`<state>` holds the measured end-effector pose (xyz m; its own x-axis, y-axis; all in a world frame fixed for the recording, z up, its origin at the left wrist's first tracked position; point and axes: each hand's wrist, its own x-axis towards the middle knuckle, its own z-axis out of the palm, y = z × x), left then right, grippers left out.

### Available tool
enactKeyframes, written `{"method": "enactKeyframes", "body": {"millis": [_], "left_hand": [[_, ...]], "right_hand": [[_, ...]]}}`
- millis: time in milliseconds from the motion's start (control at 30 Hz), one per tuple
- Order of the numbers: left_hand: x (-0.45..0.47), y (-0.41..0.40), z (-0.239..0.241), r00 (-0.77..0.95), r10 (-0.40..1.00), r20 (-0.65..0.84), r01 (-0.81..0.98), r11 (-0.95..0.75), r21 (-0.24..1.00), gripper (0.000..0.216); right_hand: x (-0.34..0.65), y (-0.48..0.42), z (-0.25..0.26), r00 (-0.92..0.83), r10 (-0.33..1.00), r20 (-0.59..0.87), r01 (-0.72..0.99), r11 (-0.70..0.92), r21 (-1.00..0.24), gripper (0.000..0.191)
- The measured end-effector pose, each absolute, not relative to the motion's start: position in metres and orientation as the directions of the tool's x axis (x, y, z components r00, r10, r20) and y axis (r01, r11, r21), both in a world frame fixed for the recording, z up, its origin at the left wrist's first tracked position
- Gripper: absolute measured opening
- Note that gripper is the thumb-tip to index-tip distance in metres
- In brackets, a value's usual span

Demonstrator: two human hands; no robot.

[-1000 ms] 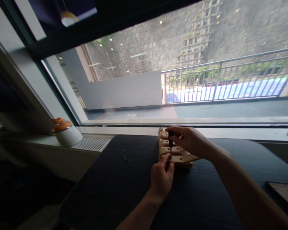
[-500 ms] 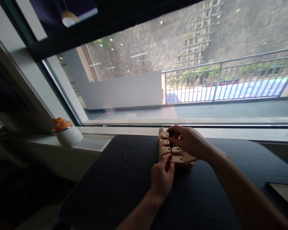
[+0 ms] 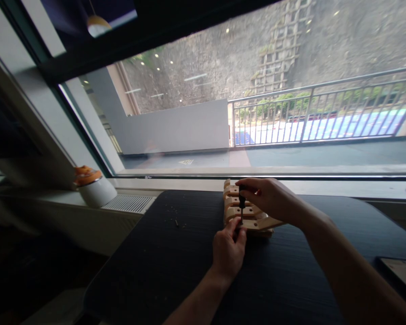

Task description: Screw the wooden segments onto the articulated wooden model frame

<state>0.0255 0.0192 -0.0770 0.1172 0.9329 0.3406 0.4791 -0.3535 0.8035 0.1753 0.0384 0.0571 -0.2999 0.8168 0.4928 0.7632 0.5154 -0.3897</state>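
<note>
The rack (image 3: 248, 225) sits on the table (image 3: 149, 271), below the right hand (image 3: 269, 198) and just beyond the left hand (image 3: 228, 248); the screwdriver (image 3: 242, 201) runs down between them; a screw-like piece (image 3: 176, 223) lies left of both, a pot (image 3: 96, 192) farther left on a ledge (image 3: 54, 196); the window (image 3: 203, 122) stands beyond.

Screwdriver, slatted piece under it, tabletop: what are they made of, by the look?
Screwdriver: black handle, probably plastic or rubber; the thin greyish shaft looks like steel. 
Slatted piece: likely bare or clear-finished wood, judging by its pale tan colour and smooth faces. 
Tabletop: dark, low sheen, fine grain-like streaks; stained wood or laminate, can't tell which.
</note>
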Motion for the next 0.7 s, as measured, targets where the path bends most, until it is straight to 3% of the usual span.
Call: {"method": "enactKeyframes", "body": {"millis": [400, 700], "left_hand": [[0.0267, 0.0188, -0.0773, 0.112, 0.93, 0.349, 0.484, -0.358, 0.798, 0.033], [0.0267, 0.0189, -0.0767, 0.117, 0.93, 0.347, 0.495, -0.358, 0.792, 0.034]], "right_hand": [[0.1705, 0.0396, 0.0552, -0.244, 0.825, 0.509, 0.771, 0.484, -0.414, 0.026], [0.1705, 0.0385, 0.0533, -0.287, 0.831, 0.477, 0.756, 0.503, -0.42, 0.034]]}}
